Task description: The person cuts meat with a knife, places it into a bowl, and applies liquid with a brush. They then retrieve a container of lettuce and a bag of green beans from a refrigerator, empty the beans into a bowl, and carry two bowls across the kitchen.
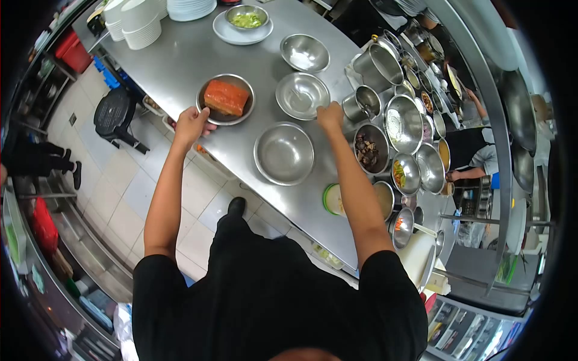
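Note:
My left hand (191,126) is closed on the near-left rim of a metal bowl (226,121). Inside that bowl lies a reddish-brown glazed block of meat (227,97). To the right, my right hand (330,117) pinches the rim of a second metal bowl (301,95), which has a little clear liquid or shine at its bottom. Closer to my body, between both forearms, stands another metal bowl (283,153) that neither hand touches. A further metal bowl (305,53) sits just beyond the one at my right hand.
White bowls (141,25) and plates (191,7) are stacked at the far left. A small bowl of chopped greens (245,20) rests on a white plate (223,30). Crowded pots and ingredient bowls (404,124) line the right side. A black stool (114,114) stands left; other people work nearby.

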A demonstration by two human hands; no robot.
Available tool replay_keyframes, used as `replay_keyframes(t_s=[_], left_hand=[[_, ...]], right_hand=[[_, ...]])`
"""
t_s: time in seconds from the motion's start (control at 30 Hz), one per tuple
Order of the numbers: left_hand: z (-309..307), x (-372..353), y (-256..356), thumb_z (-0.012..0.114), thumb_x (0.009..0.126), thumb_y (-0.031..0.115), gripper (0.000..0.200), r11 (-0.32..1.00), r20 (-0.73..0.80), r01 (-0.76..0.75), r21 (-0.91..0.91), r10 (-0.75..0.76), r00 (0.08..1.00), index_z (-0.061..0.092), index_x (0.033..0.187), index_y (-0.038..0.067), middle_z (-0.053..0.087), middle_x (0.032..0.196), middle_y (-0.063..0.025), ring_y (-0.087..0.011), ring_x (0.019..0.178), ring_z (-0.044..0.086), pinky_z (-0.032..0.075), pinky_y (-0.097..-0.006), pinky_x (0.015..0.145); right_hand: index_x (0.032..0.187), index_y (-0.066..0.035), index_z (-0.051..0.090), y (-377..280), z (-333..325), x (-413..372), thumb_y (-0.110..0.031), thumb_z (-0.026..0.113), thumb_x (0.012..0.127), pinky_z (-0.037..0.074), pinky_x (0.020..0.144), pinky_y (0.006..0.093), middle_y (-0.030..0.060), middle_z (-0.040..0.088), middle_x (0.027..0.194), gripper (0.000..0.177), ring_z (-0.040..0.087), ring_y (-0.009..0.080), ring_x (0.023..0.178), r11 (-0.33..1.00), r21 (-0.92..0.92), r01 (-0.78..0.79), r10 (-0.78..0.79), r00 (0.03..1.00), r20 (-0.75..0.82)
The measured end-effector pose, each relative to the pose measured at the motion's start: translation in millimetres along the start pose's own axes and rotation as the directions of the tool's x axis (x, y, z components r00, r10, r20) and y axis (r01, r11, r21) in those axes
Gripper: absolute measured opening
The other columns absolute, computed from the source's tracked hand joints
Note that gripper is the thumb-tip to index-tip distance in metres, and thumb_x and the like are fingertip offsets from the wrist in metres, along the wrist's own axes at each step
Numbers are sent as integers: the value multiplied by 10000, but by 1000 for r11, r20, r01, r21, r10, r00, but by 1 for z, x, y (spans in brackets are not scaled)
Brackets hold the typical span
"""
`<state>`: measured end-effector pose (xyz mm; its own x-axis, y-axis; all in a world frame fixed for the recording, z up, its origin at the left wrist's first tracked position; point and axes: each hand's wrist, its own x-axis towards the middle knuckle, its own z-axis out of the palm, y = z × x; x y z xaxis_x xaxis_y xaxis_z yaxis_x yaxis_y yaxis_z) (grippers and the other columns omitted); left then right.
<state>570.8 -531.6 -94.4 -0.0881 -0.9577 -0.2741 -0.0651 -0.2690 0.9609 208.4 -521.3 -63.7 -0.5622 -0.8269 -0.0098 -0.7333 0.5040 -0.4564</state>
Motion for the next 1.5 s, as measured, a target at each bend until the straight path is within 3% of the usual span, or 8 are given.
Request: replay_keyframes(t_s=[0.27, 0.43, 0.57, 0.8, 0.9, 1.1, 1.3, 1.5], left_hand=[[-12, 2, 51, 574, 897, 266, 261, 881, -223, -357, 311, 433, 873, 621, 923, 11, 599, 689, -41, -116, 646, 586, 464, -252, 575], [33, -62, 60, 515, 883, 493, 520, 950, 444, -144, 276, 6, 896, 604, 983, -10, 569, 714, -52, -120, 626, 533, 447, -278, 590], [68, -89, 11, 547, 828, 567, 743, 953, 546, -19, 301, -156, 823, 496, 1151, -100, 612, 828, -152, -169, 656, 618, 499, -309, 576], [95, -93, -4, 597, 857, 269, 324, 981, 404, 18, 191, -95, 910, 469, 825, -27, 597, 711, -124, -166, 550, 629, 466, -269, 453], [92, -96, 1, 564, 829, 120, 171, 962, 337, 11, 273, -107, 936, 482, 844, -29, 580, 673, -108, -148, 494, 583, 434, -279, 436], [78, -111, -25, 548, 770, 43, 257, 994, 325, 7, 106, -41, 945, 560, 1017, -30, 588, 709, -49, -149, 634, 553, 450, -268, 579], [93, -157, 25, 509, 817, 27, 217, 983, 661, 25, 183, -141, 737, 522, 1031, -4, 518, 665, -18, -46, 421, 387, 295, -207, 359], [163, -260, 19, 506, 833, 24, 221, 966, 938, -41, 254, -236, 254, 504, 1053, 1, 514, 731, -12, -35, 423, 348, 269, -193, 337]], right_hand=[[808, 31, 543, 22, -89, -61, -185, 530, 790, 436, 601, 407, 225, 586, 705, 217, 575, 348, 646, 969, 95, 229, -235, 971, 47], [791, 15, 561, 22, -77, -113, -257, 548, 841, 418, 558, 355, 174, 541, 631, 277, 538, 255, 571, 943, 257, 214, -293, 898, 328], [727, -8, 583, 8, -63, -74, -413, 523, 876, 429, 578, 343, 123, 563, 600, 436, 553, 215, 556, 962, 74, 263, -273, 935, 224], [814, 86, 550, -46, 22, 100, -367, 538, 883, 394, 381, 273, 122, 589, 639, 458, 602, 170, 538, 831, 516, -207, 74, 961, 268], [891, 117, 516, -46, 55, 117, -193, 540, 856, 390, 370, 270, 154, 589, 677, 313, 589, 181, 506, 478, 769, -425, 179, 904, 388], [803, 48, 513, -38, -15, 52, -142, 547, 808, 458, 439, 320, 103, 565, 573, 193, 576, 177, 472, 816, 570, 98, -13, 988, -152], [878, 16, 556, 36, -200, -148, -217, 552, 779, 459, 623, 400, 171, 590, 679, 254, 569, 317, 608, 859, 437, 268, -80, 912, -402], [829, -24, 536, 132, -306, -474, -167, 540, 813, 403, 466, 270, 41, 528, 648, 145, 486, 98, 495, 698, 714, -50, 444, 813, -377]])
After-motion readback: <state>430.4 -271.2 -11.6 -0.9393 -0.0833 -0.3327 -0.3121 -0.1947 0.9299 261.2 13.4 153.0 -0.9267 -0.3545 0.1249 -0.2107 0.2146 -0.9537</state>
